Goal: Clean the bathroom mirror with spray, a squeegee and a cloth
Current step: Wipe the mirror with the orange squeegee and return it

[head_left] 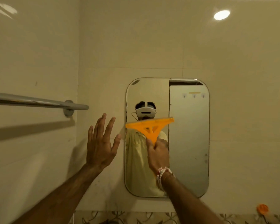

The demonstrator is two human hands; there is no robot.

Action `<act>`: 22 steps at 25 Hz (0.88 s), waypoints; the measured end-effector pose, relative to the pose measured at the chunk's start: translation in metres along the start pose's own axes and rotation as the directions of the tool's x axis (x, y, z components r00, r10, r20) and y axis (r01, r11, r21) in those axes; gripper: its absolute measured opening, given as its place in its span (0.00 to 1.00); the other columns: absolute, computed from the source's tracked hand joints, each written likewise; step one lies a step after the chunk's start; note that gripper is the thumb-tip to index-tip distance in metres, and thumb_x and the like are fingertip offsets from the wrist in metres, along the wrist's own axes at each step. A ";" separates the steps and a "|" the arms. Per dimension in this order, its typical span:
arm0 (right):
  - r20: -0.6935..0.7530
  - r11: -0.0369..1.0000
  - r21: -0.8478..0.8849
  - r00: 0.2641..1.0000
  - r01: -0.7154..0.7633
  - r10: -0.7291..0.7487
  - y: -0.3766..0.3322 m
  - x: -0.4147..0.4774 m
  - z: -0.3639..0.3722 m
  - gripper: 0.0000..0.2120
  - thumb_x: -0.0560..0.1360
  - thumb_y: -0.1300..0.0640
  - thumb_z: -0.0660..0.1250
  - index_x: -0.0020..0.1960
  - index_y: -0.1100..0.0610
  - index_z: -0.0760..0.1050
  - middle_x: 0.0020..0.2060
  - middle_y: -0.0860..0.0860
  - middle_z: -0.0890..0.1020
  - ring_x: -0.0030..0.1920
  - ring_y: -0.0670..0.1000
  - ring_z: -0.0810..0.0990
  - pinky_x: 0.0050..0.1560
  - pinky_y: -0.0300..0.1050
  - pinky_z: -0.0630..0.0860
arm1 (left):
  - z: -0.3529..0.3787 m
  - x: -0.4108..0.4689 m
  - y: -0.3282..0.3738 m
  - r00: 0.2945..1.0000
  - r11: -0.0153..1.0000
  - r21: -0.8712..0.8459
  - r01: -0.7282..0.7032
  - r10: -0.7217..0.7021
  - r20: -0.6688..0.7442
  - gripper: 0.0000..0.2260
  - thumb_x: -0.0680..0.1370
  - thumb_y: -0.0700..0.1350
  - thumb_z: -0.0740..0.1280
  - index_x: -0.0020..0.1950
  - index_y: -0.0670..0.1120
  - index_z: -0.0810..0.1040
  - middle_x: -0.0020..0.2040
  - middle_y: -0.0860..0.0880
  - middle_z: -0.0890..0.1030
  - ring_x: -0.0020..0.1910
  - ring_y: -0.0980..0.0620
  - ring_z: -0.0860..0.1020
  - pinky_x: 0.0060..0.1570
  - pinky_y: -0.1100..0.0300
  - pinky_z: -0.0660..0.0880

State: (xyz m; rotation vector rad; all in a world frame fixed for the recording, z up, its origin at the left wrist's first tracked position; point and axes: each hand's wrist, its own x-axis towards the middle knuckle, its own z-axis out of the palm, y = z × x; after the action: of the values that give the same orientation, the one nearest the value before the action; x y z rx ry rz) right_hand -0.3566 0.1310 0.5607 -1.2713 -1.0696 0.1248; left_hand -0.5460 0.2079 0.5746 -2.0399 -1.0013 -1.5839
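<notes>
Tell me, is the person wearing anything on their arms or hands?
No sleeves are in view. The right hand has a bracelet at its wrist, several strands of white and red beads. The left hand shows no ring, watch or band.

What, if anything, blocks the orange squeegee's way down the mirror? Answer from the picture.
Nothing visible does. The right hand grips the squeegee with its blade against the mirror; no object sits on the glass below. The left hand is open, left of the mirror.
</notes>
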 end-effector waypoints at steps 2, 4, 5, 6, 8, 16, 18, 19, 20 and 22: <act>-0.010 0.998 -0.055 1.000 -0.018 0.018 0.018 -0.021 0.003 0.19 0.81 0.44 0.60 0.35 0.53 0.71 0.29 0.49 0.75 0.30 0.48 0.73 0.36 0.48 0.74 | -0.002 -0.004 -0.001 1.000 1.000 0.010 0.003 -0.003 0.014 0.30 0.82 0.62 0.52 0.83 0.53 0.59 0.85 0.46 0.54 0.83 0.46 0.56 0.79 0.35 0.53; -0.023 0.997 -0.083 1.000 0.006 -0.008 0.016 -0.024 0.004 0.19 0.81 0.44 0.60 0.35 0.53 0.71 0.30 0.49 0.76 0.30 0.49 0.74 0.35 0.47 0.74 | -0.005 -0.003 -0.001 1.000 1.000 0.012 0.006 -0.006 0.008 0.30 0.82 0.62 0.52 0.83 0.52 0.60 0.85 0.46 0.55 0.83 0.45 0.57 0.79 0.35 0.54; -0.029 0.996 -0.082 0.999 0.038 -0.041 0.006 -0.019 0.004 0.19 0.81 0.44 0.60 0.36 0.53 0.72 0.31 0.49 0.77 0.32 0.49 0.75 0.35 0.46 0.74 | -0.007 0.000 -0.002 1.000 1.000 0.007 0.009 -0.009 -0.001 0.30 0.82 0.62 0.52 0.83 0.52 0.60 0.85 0.46 0.55 0.83 0.45 0.57 0.79 0.35 0.54; -0.032 0.994 -0.078 0.996 0.075 -0.078 -0.007 -0.013 0.005 0.19 0.81 0.44 0.59 0.37 0.54 0.73 0.35 0.50 0.78 0.34 0.50 0.76 0.37 0.47 0.74 | -0.008 0.002 -0.002 1.000 1.000 -0.001 0.012 -0.012 -0.009 0.30 0.82 0.62 0.52 0.83 0.52 0.60 0.85 0.46 0.55 0.83 0.45 0.57 0.79 0.36 0.54; -0.023 0.987 -0.074 0.989 0.144 -0.146 -0.040 0.005 0.009 0.18 0.81 0.43 0.58 0.42 0.54 0.75 0.41 0.51 0.80 0.40 0.53 0.79 0.42 0.49 0.77 | -0.008 0.006 -0.002 0.999 1.000 -0.014 0.009 -0.010 -0.032 0.30 0.82 0.62 0.52 0.82 0.53 0.60 0.85 0.47 0.55 0.82 0.46 0.57 0.79 0.36 0.54; -0.031 0.981 -0.138 0.989 0.139 -0.144 -0.098 0.054 0.028 0.20 0.82 0.44 0.57 0.44 0.58 0.77 0.38 0.53 0.80 0.41 0.55 0.79 0.46 0.51 0.75 | 0.001 -0.009 -0.016 0.999 0.999 -0.015 0.042 -0.042 -0.009 0.30 0.82 0.62 0.52 0.83 0.54 0.59 0.85 0.48 0.54 0.82 0.47 0.57 0.80 0.39 0.53; -0.033 0.979 -0.157 0.990 0.131 -0.138 -0.074 0.044 0.029 0.20 0.81 0.43 0.57 0.43 0.57 0.77 0.39 0.53 0.81 0.41 0.55 0.79 0.43 0.49 0.74 | 0.005 -0.012 -0.020 0.999 0.999 -0.010 0.053 -0.053 0.007 0.30 0.82 0.62 0.52 0.83 0.54 0.59 0.85 0.48 0.55 0.82 0.47 0.57 0.80 0.38 0.53; -0.038 0.976 -0.172 0.990 0.129 -0.138 -0.054 0.035 0.029 0.20 0.81 0.42 0.57 0.43 0.55 0.77 0.39 0.52 0.81 0.40 0.54 0.79 0.42 0.47 0.74 | 0.008 -0.017 -0.021 0.998 0.998 -0.006 0.057 -0.057 0.022 0.30 0.82 0.62 0.52 0.83 0.53 0.60 0.85 0.48 0.55 0.82 0.47 0.57 0.80 0.38 0.53; -0.043 0.972 -0.185 0.987 0.144 -0.155 -0.038 0.027 0.029 0.19 0.80 0.41 0.57 0.42 0.54 0.76 0.38 0.51 0.80 0.39 0.52 0.78 0.40 0.45 0.72 | 0.009 -0.017 -0.020 0.998 0.998 -0.007 0.059 -0.058 0.024 0.30 0.82 0.62 0.52 0.82 0.53 0.60 0.85 0.47 0.55 0.82 0.46 0.57 0.80 0.38 0.53; -0.031 0.968 -0.204 0.988 0.145 -0.154 -0.002 0.004 0.027 0.19 0.80 0.41 0.58 0.38 0.52 0.73 0.33 0.48 0.77 0.35 0.50 0.76 0.36 0.44 0.72 | 0.013 -0.020 -0.018 0.998 0.998 -0.013 0.055 -0.054 0.041 0.30 0.82 0.61 0.52 0.83 0.53 0.60 0.85 0.47 0.55 0.83 0.46 0.56 0.80 0.38 0.52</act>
State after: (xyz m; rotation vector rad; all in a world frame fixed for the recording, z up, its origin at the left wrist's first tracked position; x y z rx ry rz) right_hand -0.3741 0.1520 0.5623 -1.3619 -1.1557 -0.1304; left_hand -0.5529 0.2228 0.5489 -2.0792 -1.0717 -1.5869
